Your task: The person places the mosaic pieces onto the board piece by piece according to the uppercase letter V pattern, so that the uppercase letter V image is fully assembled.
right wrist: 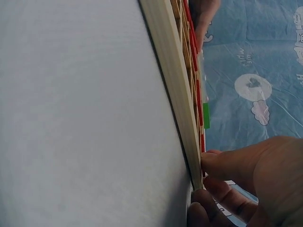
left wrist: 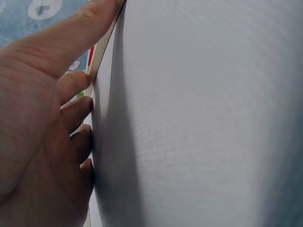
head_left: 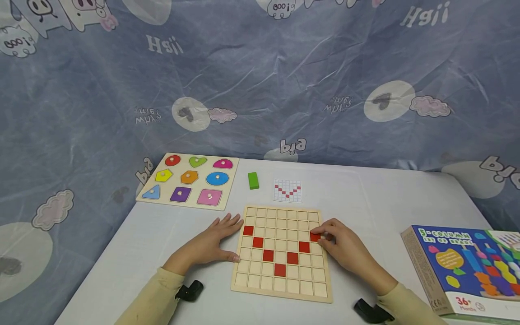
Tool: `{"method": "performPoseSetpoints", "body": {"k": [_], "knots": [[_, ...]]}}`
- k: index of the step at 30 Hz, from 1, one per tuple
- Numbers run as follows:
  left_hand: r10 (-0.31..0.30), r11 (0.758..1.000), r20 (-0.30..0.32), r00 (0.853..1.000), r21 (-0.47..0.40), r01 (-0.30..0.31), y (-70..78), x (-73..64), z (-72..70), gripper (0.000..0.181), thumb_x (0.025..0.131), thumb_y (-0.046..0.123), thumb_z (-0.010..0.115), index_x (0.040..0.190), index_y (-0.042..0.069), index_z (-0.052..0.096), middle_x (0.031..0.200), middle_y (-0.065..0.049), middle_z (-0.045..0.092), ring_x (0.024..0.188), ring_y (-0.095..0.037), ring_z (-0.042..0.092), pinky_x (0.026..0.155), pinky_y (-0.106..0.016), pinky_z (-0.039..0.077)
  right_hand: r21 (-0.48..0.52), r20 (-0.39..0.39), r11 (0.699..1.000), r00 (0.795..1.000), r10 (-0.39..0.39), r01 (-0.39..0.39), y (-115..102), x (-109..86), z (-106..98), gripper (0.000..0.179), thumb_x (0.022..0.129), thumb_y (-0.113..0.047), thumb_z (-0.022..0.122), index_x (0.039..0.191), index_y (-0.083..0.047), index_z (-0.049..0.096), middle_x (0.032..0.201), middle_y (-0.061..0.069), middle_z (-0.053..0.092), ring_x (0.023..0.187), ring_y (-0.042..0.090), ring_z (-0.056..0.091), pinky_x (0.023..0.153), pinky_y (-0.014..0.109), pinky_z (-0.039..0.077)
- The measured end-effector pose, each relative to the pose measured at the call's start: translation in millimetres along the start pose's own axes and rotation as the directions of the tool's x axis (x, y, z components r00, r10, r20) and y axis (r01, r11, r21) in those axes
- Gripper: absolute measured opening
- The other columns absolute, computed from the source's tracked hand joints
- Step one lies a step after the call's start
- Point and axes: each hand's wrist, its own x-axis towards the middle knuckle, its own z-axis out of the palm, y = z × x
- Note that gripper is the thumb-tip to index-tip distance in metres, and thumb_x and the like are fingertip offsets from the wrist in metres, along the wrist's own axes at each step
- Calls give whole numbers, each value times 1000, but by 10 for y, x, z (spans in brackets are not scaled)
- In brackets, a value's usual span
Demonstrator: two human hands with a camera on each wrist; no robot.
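A wooden grid board (head_left: 281,289) lies flat on the table, with several red square tiles set in its cells in a V shape. At the board's right edge my right hand (head_left: 345,243) has its thumb and index finger on a red tile (head_left: 314,236), pinching it at the topmost cell of the V's right arm. My left hand (head_left: 207,243) rests with spread fingers along the board's left edge, thumb touching the frame. In the left wrist view the left thumb (left wrist: 71,42) lies against the board's side. The right thumb (right wrist: 227,163) meets the board's edge in the right wrist view.
Behind the board lie a small pattern card (head_left: 288,191) with a red V and a green block (head_left: 253,180). A shape puzzle board (head_left: 199,203) stands back left. A colourful toy box (head_left: 467,266) sits at the right. A patterned blue sheet (head_left: 276,90) hangs behind the table.
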Motion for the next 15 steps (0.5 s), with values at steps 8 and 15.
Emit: {"method": "performPoseSetpoints", "body": {"k": [8,15], "knots": [[-7,1000,-1,1000,0,7,16,-5,-6,103,75,55,84,159,18,37,167,-3,26,157,-28,11,126,-53,7,25,-1,1000,1000,1,-1,-4,-9,-18,29,89,-2,75,114,-16,75,104,-4,63,83,10,55,69,26,48],[-5,1000,-1,1000,-10,5,9,-9,-12,103,75,55,85,159,18,37,167,-3,26,157,-28,11,126,-53,6,42,-15,999,1000,22,-21,27,-26,-83,28,93,-5,70,121,-9,70,100,-1,65,86,11,58,73,29,53]]}}
